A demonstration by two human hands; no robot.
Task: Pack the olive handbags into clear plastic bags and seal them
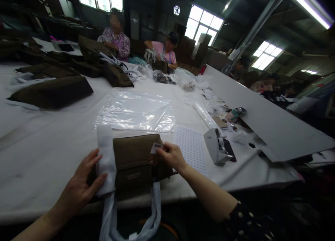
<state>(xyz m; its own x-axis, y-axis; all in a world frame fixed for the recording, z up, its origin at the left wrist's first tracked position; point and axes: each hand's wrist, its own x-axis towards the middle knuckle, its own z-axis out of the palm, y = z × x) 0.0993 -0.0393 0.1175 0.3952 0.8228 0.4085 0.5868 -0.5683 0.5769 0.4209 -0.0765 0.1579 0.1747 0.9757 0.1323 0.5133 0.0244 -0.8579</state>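
Note:
An olive-brown handbag (136,151) lies at the table's near edge, its wrapped handle (156,202) hanging over the side. White foam wrapping (106,153) covers the bag's left end. My left hand (85,176) rests on that wrapping, thumb and fingers apart. Over the bag's right part, my right hand (171,157) pinches a small clear packet with a printed label (156,147). Its other fingers are curled and partly hidden. A small metal-looking plate (134,176) sits on the bag's front.
Clear plastic bags (136,110) lie beyond the handbag. A sticker sheet (190,146) and a white tape dispenser (216,147) are to the right. More brown bags (52,92) are at left. Two people work across the table; a grey board (261,108) slants at right.

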